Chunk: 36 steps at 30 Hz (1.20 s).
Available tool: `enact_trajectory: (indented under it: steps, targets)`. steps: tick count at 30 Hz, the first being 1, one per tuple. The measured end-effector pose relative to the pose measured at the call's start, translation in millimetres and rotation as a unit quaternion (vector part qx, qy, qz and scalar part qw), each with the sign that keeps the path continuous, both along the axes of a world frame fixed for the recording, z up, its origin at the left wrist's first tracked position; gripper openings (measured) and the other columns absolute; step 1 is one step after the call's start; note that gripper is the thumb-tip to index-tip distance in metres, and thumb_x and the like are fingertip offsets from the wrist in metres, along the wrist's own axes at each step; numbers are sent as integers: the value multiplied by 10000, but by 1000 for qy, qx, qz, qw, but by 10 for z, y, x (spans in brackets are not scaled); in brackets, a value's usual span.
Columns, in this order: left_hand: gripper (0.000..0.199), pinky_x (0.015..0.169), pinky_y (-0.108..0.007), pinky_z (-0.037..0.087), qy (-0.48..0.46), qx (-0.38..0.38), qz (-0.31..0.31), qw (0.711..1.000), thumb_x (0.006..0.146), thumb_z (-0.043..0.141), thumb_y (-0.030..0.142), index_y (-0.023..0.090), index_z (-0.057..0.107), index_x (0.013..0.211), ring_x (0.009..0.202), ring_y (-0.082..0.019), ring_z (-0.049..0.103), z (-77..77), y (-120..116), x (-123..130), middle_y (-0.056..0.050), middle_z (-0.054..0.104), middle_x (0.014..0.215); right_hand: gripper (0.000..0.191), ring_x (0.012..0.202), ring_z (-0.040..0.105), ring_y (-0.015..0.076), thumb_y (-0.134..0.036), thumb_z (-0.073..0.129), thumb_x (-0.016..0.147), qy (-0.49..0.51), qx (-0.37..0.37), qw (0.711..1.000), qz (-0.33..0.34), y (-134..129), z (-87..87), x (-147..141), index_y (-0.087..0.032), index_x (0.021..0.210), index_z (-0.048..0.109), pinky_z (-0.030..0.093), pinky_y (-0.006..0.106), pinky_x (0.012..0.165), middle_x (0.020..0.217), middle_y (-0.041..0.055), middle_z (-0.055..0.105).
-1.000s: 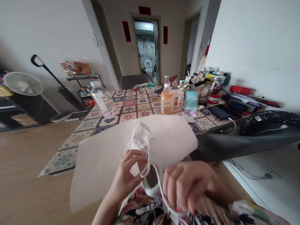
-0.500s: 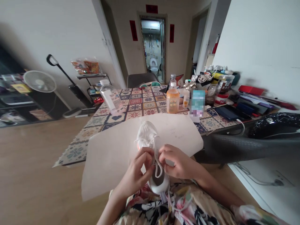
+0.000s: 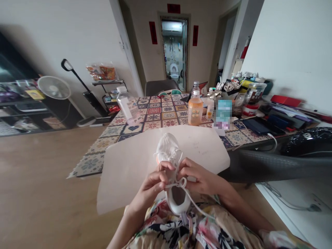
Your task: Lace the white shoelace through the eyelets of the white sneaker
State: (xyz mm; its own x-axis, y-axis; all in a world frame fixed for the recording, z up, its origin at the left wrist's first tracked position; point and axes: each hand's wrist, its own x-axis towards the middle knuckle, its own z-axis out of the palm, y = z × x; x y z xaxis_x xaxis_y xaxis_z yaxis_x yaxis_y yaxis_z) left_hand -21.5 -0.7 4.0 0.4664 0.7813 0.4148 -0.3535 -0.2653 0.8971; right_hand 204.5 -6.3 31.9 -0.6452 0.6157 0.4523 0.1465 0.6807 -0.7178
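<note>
Pinching a white lace [image 3: 183,182] above a white sneaker [image 3: 168,148]: left hand [image 3: 148,188], forearm rising from lower left, fingers curled inward; right hand [image 3: 201,179], forearm angled in from lower right, fingers bent toward the left hand. Grip on both sides clenched on the lace. Sneaker held between both hands, toe pointing away, dark collar opening toward the person, just above a floral garment [image 3: 181,232]. Large white paper sheet [image 3: 129,176] behind the sneaker. Beyond, a patterned tabletop [image 3: 160,117] carrying an orange-filled bottle [image 3: 195,110] and a clear plastic bottle [image 3: 129,110]
</note>
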Motion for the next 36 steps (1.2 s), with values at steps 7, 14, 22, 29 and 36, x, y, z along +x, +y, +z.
enact_trajectory:
  steps: [7, 14, 22, 29, 36]
  targets:
    - [464, 768, -332, 451, -114, -1, 23, 993, 748, 752, 547, 190, 539, 540, 906, -237, 480, 10, 41, -93, -66, 523, 909, 124, 838, 583, 137, -300, 745, 868, 163, -101, 979, 73, 98, -74, 110, -195, 867, 678, 450, 267, 798, 908, 9, 588]
    - [167, 731, -299, 493, -319, -89, -35, 943, 658, 870, 390, 332, 720, 614, 780, -160, 550, 63, 25, -60, 20, 590, 845, 153, 787, 590, 146, -284, 837, 770, 266, -230, 928, 124, 152, -192, 106, -197, 798, 714, 438, 264, 727, 855, 18, 641]
    - [197, 659, -223, 453, -359, -11, -80, 930, 668, 899, 241, 373, 761, 714, 459, -39, 388, 66, 34, -237, 116, 578, 579, 265, 617, 438, 141, -473, 835, 731, 374, -251, 891, 57, 100, -240, 157, -226, 744, 740, 371, 278, 612, 587, -21, 507]
    - [195, 405, -224, 299, -334, 12, 18, 942, 600, 925, 382, 446, 743, 626, 323, -65, 110, 167, -14, -203, 116, 285, 347, 338, 626, 414, 164, -528, 821, 700, 434, -234, 869, -30, 127, -126, 179, -234, 636, 669, 383, 303, 613, 548, -28, 392]
    - [235, 373, -233, 318, -234, 62, -15, 970, 726, 832, 447, 342, 696, 566, 364, -105, 310, 231, -168, -234, 61, 302, 410, 317, 431, 314, 130, -554, 677, 842, 481, -142, 856, -126, -11, 40, 164, -267, 725, 608, 338, 257, 452, 455, -75, 291]
